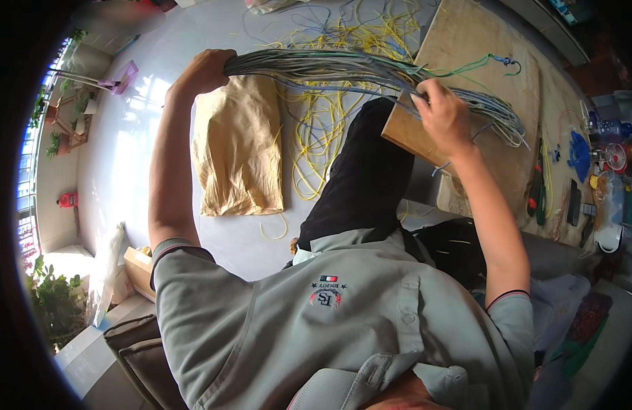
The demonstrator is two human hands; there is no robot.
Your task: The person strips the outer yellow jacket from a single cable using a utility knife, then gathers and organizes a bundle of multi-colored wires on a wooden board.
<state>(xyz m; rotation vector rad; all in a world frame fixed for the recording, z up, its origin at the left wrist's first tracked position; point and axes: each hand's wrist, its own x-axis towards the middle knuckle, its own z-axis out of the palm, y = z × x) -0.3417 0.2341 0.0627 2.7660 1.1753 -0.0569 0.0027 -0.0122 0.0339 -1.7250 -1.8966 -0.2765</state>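
Note:
A long bundle of thin grey, blue and green wires [321,66] stretches between my two hands. My left hand [205,72] is closed in a fist around its left end, above a tan woven sack [239,148] on the floor. My right hand [443,113] grips strands at the lower side of the bundle with thumb and fingers, over the near edge of a wooden board [479,113]. The splayed right end of the bundle lies on this board. A green wire [469,65] runs from the bundle to a small hook [509,61] tied with blue strands.
Loose yellow wire [316,154] and blue strands litter the floor beyond my leg [362,164]. Knife-like tools with red and green handles [540,189] lie on the table at right, near a blue plastic piece [579,156] and a small fan [615,156]. A cardboard box [139,269] stands lower left.

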